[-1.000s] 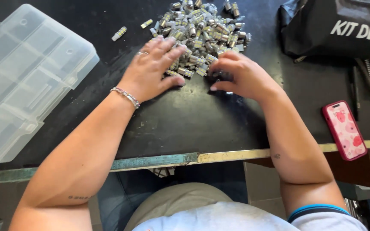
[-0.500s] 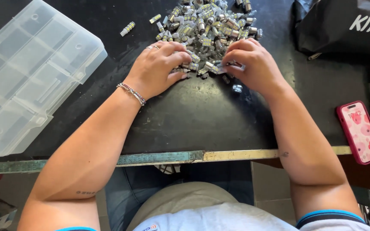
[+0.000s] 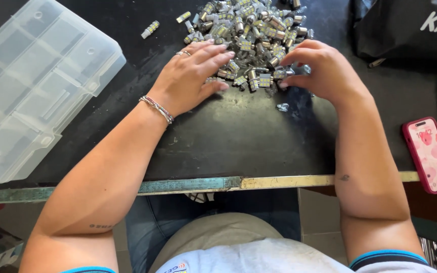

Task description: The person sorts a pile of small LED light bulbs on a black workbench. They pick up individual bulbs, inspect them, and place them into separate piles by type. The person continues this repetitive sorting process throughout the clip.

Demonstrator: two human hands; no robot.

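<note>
Left hand (image 3: pixel 190 76): fingers spread flat, tips resting on near edge of bulb pile (image 3: pixel 249 30); grips nothing.
Right hand (image 3: pixel 319 71): fingers curled, tips pinching into the pile; whether a bulb is held, cannot tell.
Pile: small metal-based bulbs, heaped mid-desk (image 3: pixel 238 136).
Left of hands: clear compartment box (image 3: pixel 31 86).
Right edge: pink phone (image 3: pixel 429 154).

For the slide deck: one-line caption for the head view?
Left hand and right hand rest at a pile of small silver LED bulbs on a black tabletop.
</note>
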